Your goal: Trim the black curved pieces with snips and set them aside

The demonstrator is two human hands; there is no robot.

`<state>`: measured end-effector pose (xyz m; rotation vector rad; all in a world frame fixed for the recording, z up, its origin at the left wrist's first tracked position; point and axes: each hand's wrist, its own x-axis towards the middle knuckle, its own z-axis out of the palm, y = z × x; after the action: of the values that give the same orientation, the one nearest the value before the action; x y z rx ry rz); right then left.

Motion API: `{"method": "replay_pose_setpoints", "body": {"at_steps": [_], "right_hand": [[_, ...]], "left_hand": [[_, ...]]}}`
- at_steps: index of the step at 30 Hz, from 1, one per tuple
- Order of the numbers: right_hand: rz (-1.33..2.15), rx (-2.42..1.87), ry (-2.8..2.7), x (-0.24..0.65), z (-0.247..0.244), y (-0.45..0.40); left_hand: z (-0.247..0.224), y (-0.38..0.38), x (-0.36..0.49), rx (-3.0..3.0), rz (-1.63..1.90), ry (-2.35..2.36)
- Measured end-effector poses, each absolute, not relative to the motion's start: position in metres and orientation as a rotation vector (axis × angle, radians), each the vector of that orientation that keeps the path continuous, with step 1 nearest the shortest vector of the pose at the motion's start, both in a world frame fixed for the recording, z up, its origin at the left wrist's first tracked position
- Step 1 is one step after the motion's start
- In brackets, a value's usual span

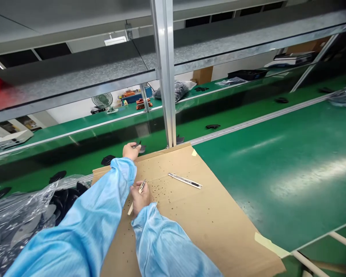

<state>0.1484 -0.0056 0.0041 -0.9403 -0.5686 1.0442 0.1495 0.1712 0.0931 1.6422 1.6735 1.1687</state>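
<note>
My right hand [140, 198] is closed on a slim tool [141, 187], its pale shaft running from near left to far right, metal tip pointing far. My left hand [131, 151] is the farther of the two, at the far edge of the cardboard sheet [190, 231], its fingers drawn narrow on a small black piece [141, 148], which lies just right of that hand. The tool's tip points toward this piece. Dark crumbs [158, 184] speck the cardboard. To the right, a utility knife [185, 180] lies apart from both hands. Near left, a clear plastic bag [17, 227] holds more black pieces [66, 200]. Green bench [276, 165] surrounds the sheet.
</note>
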Motion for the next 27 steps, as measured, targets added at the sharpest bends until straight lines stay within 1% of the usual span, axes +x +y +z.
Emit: {"method": "replay_pose_setpoints", "body": {"at_steps": [3,8,11,14,17,20,23,27], "right_hand": [[0.962,-0.981,-0.739,0.144,0.003,-0.013],[0.711,-1.178,-1.091,0.145,0.003,-0.024],[0.675,-1.217,-1.197,0.149,0.003,-0.024],[0.703,-1.175,-1.266,0.153,0.003,-0.025],[0.625,-1.093,-1.393,0.156,0.006,-0.031],[0.437,-1.022,-1.627,0.158,0.013,-0.04],[0.265,-1.046,-1.842,0.158,0.017,-0.047],[0.17,-1.126,-1.963,0.159,0.014,-0.045]], "left_hand": [[0.106,0.138,0.12,1.445,1.274,1.612],[0.116,0.063,0.063,0.968,1.481,1.242],[0.104,0.022,0.035,0.789,1.412,1.062],[0.081,-0.006,0.017,0.687,1.391,0.972],[0.055,-0.018,0.008,0.672,1.434,1.077],[0.035,-0.019,0.004,0.656,1.497,1.167],[0.025,-0.015,0.003,0.67,1.579,1.089],[0.022,-0.012,0.0,0.683,1.607,1.043]]}}
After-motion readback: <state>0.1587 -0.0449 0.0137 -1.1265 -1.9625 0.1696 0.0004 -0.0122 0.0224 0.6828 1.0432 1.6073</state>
